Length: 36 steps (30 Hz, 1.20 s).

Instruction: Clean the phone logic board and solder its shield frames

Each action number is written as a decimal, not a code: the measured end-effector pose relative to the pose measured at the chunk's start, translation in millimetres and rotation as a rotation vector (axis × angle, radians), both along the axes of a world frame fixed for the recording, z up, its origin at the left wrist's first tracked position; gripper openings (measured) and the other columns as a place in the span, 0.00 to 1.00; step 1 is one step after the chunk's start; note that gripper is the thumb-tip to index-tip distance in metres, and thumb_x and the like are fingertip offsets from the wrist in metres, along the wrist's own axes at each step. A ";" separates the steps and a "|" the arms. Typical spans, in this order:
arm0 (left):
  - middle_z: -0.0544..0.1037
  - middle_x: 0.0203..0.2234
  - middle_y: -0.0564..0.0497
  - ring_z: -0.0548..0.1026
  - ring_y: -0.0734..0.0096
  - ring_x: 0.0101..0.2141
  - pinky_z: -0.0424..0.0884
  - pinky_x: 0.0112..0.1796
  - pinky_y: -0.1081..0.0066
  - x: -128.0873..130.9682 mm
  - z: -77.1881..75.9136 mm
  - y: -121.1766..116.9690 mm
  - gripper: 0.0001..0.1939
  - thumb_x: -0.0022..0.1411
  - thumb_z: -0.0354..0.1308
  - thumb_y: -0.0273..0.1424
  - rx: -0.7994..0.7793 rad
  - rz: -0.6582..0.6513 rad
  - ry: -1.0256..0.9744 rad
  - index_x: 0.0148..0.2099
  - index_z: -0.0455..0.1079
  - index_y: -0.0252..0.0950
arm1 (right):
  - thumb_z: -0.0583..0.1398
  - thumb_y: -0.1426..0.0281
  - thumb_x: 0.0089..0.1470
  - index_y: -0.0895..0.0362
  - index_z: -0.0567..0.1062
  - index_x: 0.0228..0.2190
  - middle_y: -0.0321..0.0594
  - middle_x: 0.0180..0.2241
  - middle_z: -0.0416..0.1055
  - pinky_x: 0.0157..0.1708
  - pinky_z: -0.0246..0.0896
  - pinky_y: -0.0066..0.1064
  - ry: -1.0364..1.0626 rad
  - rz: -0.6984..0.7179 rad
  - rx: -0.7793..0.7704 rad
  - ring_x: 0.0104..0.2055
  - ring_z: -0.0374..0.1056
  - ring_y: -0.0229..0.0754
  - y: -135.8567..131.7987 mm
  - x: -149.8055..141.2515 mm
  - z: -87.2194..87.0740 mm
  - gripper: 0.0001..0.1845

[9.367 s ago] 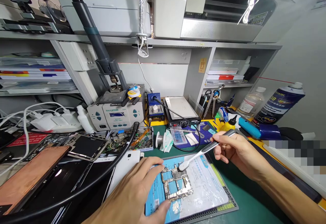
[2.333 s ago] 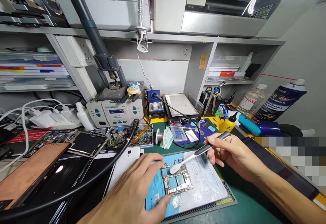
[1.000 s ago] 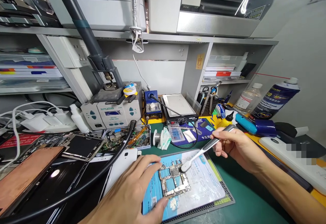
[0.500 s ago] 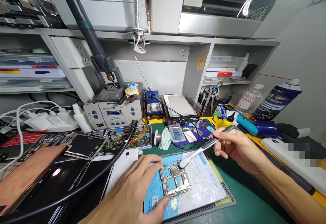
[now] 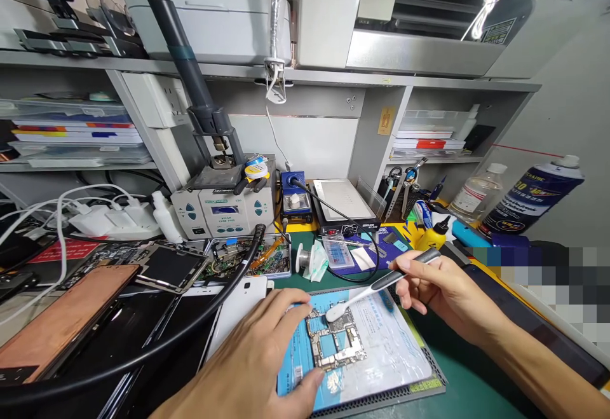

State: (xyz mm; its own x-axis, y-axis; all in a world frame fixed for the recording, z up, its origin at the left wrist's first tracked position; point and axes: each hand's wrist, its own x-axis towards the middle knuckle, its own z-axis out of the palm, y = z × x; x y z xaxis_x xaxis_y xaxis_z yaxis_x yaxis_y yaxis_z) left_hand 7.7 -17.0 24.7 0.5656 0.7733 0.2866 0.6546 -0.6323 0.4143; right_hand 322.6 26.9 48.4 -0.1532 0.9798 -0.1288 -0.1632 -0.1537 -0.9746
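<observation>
A bare phone circuit board [image 5: 351, 355] lies on a blue and white pad [image 5: 395, 355] in front of me. My left hand [image 5: 267, 349] steadies the board at its left side, fingertips at the upper corner and thumb at the lower one. In my right hand [image 5: 429, 285] is a white toothbrush with a dark grey grip [image 5: 365, 293], pinched by the handle between thumb and fingers. The brush head rests on the upper part of the board, its back facing up. Its bristles are hidden underneath.
A solder spool [image 5: 304, 258] and a tray of small boards [image 5: 271, 260] lie behind the pad. A thick black hose [image 5: 190, 327] crosses phone parts at left. A rework station [image 5: 223, 209] stands behind. At right are a yellow bottle [image 5: 433, 234] and a spray can [image 5: 534, 196].
The brush head has slid left across the upper part of the board. My left hand keeps its place at the board. The whole view has shifted slightly.
</observation>
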 end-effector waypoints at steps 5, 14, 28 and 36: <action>0.70 0.57 0.48 0.76 0.59 0.53 0.78 0.54 0.63 0.5 1.1 1.6 0.26 0.58 0.62 0.34 -0.017 0.004 -0.001 0.59 0.64 0.44 | 0.73 0.57 0.52 0.58 0.79 0.26 0.42 0.18 0.78 0.17 0.55 0.26 0.002 0.015 0.000 0.18 0.67 0.38 -1.9 -5.0 -1.5 0.18; 0.71 0.57 0.48 0.76 0.59 0.53 0.77 0.54 0.63 0.1 3.8 0.7 0.28 0.59 0.62 0.34 -0.025 0.004 -0.001 0.61 0.64 0.44 | 0.73 0.58 0.51 0.59 0.79 0.24 0.43 0.18 0.78 0.17 0.56 0.26 -0.002 0.016 -0.006 0.19 0.69 0.39 -2.2 -3.3 -1.3 0.18; 0.72 0.56 0.48 0.77 0.60 0.52 0.78 0.53 0.65 1.1 1.6 0.1 0.25 0.57 0.62 0.33 -0.004 0.004 -0.023 0.58 0.66 0.44 | 0.74 0.59 0.47 0.59 0.81 0.23 0.42 0.16 0.76 0.17 0.58 0.26 -0.023 -0.048 0.004 0.18 0.69 0.39 -1.0 3.9 2.3 0.17; 0.71 0.57 0.48 0.77 0.59 0.53 0.78 0.53 0.63 -1.7 -1.8 0.8 0.27 0.57 0.62 0.33 0.016 0.005 -0.016 0.59 0.65 0.45 | 0.75 0.61 0.44 0.59 0.81 0.23 0.41 0.15 0.75 0.16 0.57 0.26 -0.028 -0.116 -0.006 0.18 0.69 0.40 3.8 7.3 4.8 0.15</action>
